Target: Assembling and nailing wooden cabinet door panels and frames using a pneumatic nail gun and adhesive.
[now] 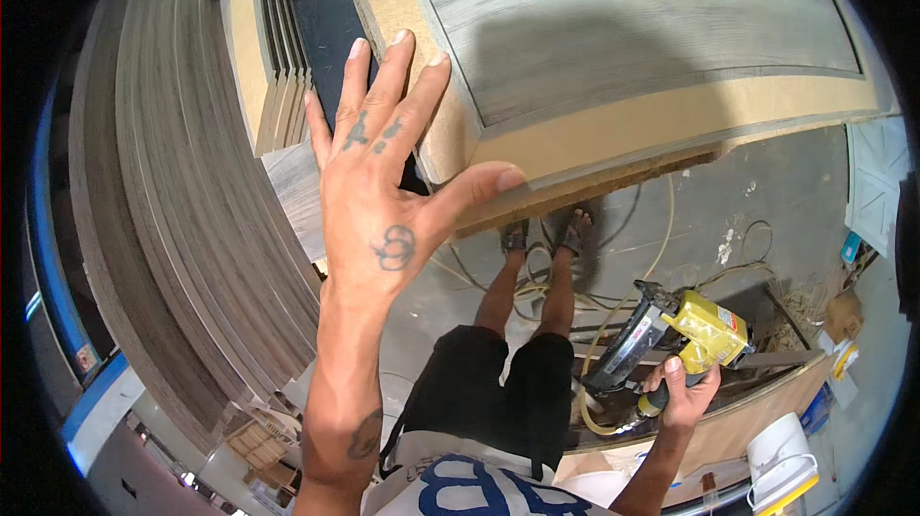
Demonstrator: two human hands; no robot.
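Note:
My left hand (379, 166) is raised with fingers spread, seen from its back and holding nothing. Behind it lies the corner of a tan-edged panel (585, 147) with a grey wood-grain inset; whether the fingers touch it I cannot tell. At the lower right my right hand (685, 391) is closed round the handle of a yellow and black pneumatic nail gun (704, 324). A pale air hose (592, 420) runs from the tool's handle. The nail gun is held apart from the panel, over the floor at my side.
Several long grey-brown boards (182, 190) are stacked on the left. Tan-faced frames (278, 104) stand packed beside the panel. Hose loops (537, 300) lie on the floor round my feet. A wooden bin (767, 401) and a white bucket (781, 454) are at the lower right.

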